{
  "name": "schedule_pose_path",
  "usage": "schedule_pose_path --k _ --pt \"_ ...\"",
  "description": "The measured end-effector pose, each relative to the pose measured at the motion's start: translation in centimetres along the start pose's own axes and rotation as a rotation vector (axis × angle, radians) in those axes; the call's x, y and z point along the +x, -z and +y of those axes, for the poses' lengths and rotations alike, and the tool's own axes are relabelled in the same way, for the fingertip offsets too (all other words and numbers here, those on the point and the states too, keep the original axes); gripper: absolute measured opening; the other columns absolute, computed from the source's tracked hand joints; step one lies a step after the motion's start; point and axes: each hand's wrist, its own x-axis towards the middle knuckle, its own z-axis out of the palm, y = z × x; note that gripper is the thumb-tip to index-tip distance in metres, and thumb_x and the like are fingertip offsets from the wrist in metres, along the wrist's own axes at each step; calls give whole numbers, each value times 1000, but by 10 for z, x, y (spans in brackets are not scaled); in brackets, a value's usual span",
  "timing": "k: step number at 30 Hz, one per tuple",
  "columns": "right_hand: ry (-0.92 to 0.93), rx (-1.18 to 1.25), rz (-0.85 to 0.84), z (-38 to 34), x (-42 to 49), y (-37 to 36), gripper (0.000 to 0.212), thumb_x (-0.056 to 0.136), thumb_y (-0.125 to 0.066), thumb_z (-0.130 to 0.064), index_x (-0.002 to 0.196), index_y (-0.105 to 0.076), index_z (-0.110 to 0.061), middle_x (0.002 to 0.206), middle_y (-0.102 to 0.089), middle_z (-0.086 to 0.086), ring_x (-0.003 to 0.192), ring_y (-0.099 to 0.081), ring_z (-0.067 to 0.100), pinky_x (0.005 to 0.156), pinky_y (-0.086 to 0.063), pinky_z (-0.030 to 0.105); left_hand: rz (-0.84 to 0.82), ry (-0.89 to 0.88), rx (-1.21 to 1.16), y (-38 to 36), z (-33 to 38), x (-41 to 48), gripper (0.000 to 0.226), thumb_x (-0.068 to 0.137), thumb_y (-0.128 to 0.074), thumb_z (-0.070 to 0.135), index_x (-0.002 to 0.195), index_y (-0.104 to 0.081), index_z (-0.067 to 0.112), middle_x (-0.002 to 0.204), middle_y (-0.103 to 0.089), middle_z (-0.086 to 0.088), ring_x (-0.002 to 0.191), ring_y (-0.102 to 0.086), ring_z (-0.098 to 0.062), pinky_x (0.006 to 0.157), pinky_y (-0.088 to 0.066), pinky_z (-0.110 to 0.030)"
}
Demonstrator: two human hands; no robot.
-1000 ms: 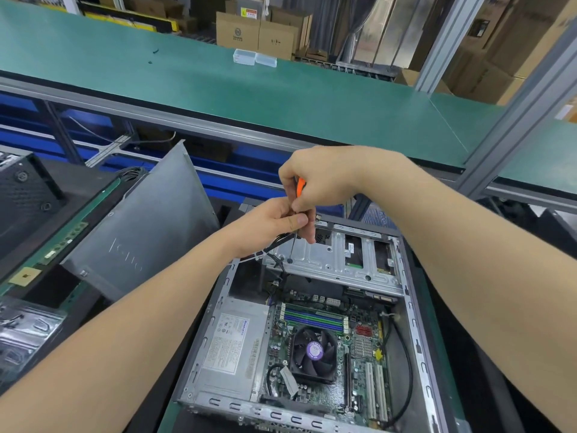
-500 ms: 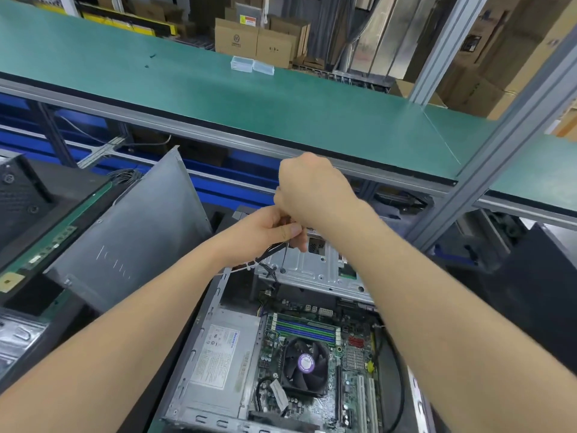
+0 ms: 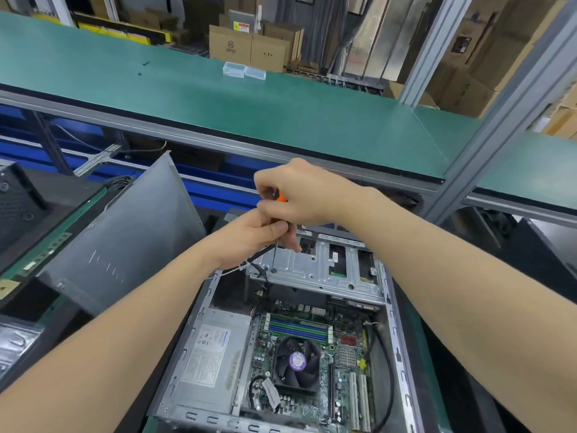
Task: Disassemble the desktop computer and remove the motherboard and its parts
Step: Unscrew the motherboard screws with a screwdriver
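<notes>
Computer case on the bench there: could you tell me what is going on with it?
A person is using a screwdriver on the open computer case. The right grip holds its orange handle, the left grip pinches the shaft, and the tip sits on the metal drive cage. The motherboard is still inside.

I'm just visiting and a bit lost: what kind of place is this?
Probably an electronics repair or teardown workshop inside a warehouse: a long green workbench, stacked cardboard boxes behind it, and an open computer with a screwdriver held to it.
</notes>
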Motion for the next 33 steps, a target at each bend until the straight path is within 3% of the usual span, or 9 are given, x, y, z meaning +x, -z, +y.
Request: schedule_pose_path --k 4,7,13,16,20,23,26,30,33 --pt "-394 -118 138 -22 4 -5 60 96 -41 -72 71 -46 -18 73 -49 0 66 -52 25 55 -39 32 23 2 46 -4 1 -4 21 109 -45 15 101 -59 2 92 -69 -5 102 -68 -30 102 -50 -44" --pt "-621 -94 73 -33 11 -5 64 97 -38 -72 73 -41 -13 72 -40 2 61 -44 23 48 -29 32 56 53 81 -4 -2 -6 26 112 -42 13 113 -59 -7 100 -71 -16 103 -69 -28 103 -50 -42" --pt "-468 -7 -70 -26 11 5 33 101 -57 -38 80 -51 -13 81 -51 6 71 -54 25 52 -34 30 82 61 98 -2 0 -8 19 107 -50 26 110 -66 17 104 -75 -2 108 -72 -25 98 -54 -32" --pt "-324 -39 -178 -22 3 14 27 98 -59 -41 105 -65 -16 99 -64 5 89 -61 27 61 -43 32 76 37 62 0 -2 -8 24 105 -54 32 122 -65 20 113 -71 -3 113 -70 -29 106 -52 -39" --pt "-202 -115 -283 -22 -2 25 8 97 -61 -32 103 -57 -29 103 -62 -5 93 -58 20 66 -43 33 58 48 29 4 -2 -8 29 103 -57 38 125 -67 23 125 -69 -3 117 -68 -30 111 -48 -51" --pt "-158 -135 -342 -23 -3 29 16 94 -61 -14 100 -59 -29 103 -67 -3 97 -62 22 80 -55 40 55 62 20 7 -2 -7 36 104 -57 37 134 -63 17 132 -67 -7 121 -66 -32 112 -45 -56" --pt "-101 -127 -365 -22 -5 31 28 88 -55 -2 92 -70 -25 100 -70 0 95 -63 21 80 -56 40 41 60 44 9 -2 -5 36 107 -49 27 137 -59 9 134 -67 -10 123 -65 -34 113 -44 -57" --pt "-68 -113 -342 -20 -4 27 20 85 -61 -6 92 -69 -23 102 -64 -2 98 -59 21 82 -54 42 51 45 44 6 -3 -7 29 107 -49 25 126 -64 9 119 -73 -2 117 -68 -32 109 -51 -48" --pt "-89 -24 -237 -19 -4 20 13 87 -68 -30 97 -61 -25 96 -57 -5 95 -57 20 81 -53 42 101 11 48 2 -2 -10 23 106 -53 24 120 -66 11 110 -75 -3 110 -72 -29 99 -56 -36"
